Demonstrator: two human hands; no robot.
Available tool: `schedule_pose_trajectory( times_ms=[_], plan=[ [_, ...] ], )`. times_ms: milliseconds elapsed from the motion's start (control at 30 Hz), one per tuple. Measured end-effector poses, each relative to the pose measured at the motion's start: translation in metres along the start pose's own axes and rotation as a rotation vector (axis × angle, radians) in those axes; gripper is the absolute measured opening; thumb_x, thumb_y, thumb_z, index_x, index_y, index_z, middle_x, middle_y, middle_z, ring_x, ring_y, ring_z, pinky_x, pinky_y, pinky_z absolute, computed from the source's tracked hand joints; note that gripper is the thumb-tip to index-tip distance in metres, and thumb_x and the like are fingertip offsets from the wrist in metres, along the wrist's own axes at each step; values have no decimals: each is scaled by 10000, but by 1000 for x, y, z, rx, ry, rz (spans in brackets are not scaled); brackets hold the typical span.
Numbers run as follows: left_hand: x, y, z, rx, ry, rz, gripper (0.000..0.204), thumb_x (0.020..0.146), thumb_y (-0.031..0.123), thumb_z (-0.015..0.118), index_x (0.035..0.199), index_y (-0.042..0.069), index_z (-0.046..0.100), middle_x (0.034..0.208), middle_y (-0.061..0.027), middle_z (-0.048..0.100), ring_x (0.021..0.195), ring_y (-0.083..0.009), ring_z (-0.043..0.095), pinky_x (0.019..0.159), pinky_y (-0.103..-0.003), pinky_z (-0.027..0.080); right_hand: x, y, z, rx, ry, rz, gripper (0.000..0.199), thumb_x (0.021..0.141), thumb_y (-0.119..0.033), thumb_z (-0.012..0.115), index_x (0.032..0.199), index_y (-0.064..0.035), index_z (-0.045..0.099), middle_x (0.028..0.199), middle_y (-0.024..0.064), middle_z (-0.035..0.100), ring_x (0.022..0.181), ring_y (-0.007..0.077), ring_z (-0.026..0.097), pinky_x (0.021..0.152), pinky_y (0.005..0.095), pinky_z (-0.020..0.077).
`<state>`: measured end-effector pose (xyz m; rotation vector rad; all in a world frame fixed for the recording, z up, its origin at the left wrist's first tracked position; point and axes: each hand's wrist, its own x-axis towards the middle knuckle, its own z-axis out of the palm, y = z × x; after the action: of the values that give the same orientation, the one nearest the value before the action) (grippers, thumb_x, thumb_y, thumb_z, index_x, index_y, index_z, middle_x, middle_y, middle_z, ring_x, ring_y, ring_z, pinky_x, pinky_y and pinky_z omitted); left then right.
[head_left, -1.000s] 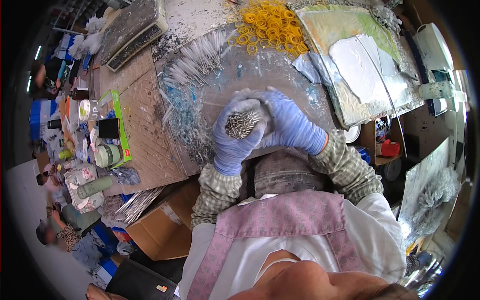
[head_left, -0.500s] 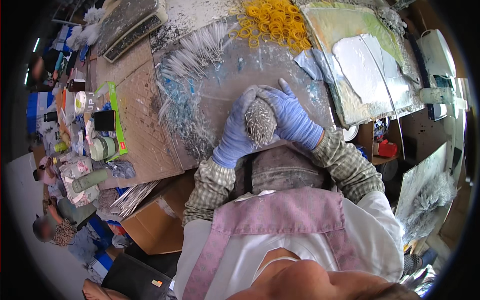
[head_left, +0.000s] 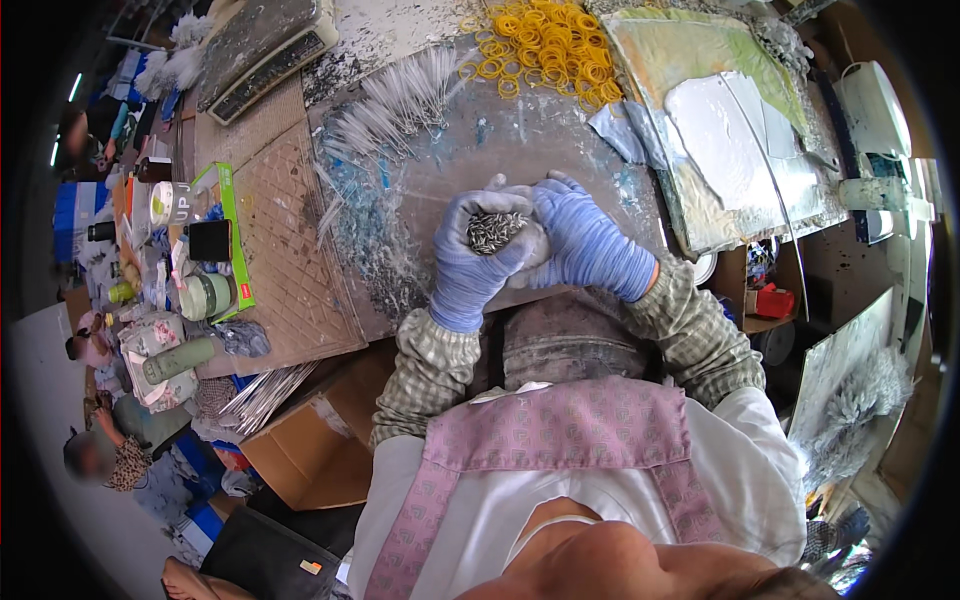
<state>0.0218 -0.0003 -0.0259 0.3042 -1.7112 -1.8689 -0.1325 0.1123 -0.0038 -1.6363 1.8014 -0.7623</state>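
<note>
A tight round bundle of thin rods (head_left: 495,231) is held over the near part of the worktable, its speckled dark-and-white ends turned up. My left hand (head_left: 460,265), in a blue glove with a whitened palm, wraps round the bundle from the left. My right hand (head_left: 592,240), gloved the same way, is closed against the bundle's right side, fingers curled toward the left hand. The lower part of the bundle is hidden by the gloves. Beyond the hands lies a row of thin whitish sticks (head_left: 395,105), with a heap of yellow rubber bands (head_left: 545,45) to their right.
A board with a spread white paste (head_left: 715,150) stands at the right, a blue cloth (head_left: 630,132) by its edge. Cardboard (head_left: 285,240) covers the left side, with a black phone (head_left: 210,241) and bottles past it. A grey scale-like device (head_left: 268,60) sits far left.
The bundle has shifted slightly left and tilted, so its rod ends face up more. My left hand now wraps round it, and the right hand has turned and curled in.
</note>
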Motion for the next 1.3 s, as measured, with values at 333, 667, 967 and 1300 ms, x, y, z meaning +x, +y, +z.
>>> schedule_pose_trajectory(
  times_ms=[333, 667, 967, 1300],
  plan=[
    [-17, -30, 4, -116, 35, -182, 1128, 666, 367, 937, 1516, 15, 284, 1483, -155, 456, 1351, -272, 475, 1175, -421, 346, 0, 4, 30, -93, 250, -44, 995, 583, -478, 887, 1390, -45, 496, 1287, 171, 603, 1263, 361, 546, 1132, 491, 349],
    [-2, 3, -1, 352, 96, 244, 974, 696, 281, 927, 1467, 39, 383, 1383, -181, 552, 1268, -267, 572, 1129, -429, 416, -5, -9, -1, 69, 260, -82, 1135, 570, -593, 885, 1457, -55, 427, 1438, 148, 510, 1375, 331, 451, 1209, 575, 178],
    [-9, -33, 10, -96, 74, -8, 1135, 670, 356, 939, 1516, -3, 272, 1392, -125, 517, 1295, -223, 511, 1094, -362, 435, 6, 14, 28, 17, 296, -75, 974, 648, -513, 838, 1417, -47, 464, 1303, 183, 592, 1284, 356, 527, 1174, 550, 260],
    [-7, 16, 13, -25, -53, -56, 721, 910, 254, 698, 1485, 11, 336, 1346, -131, 555, 1185, -218, 582, 1032, -364, 468, -1, 3, 16, 632, 297, 11, 940, 610, -403, 932, 1362, -22, 515, 1245, 175, 644, 1178, 311, 616, 1012, 391, 477]
  ],
)
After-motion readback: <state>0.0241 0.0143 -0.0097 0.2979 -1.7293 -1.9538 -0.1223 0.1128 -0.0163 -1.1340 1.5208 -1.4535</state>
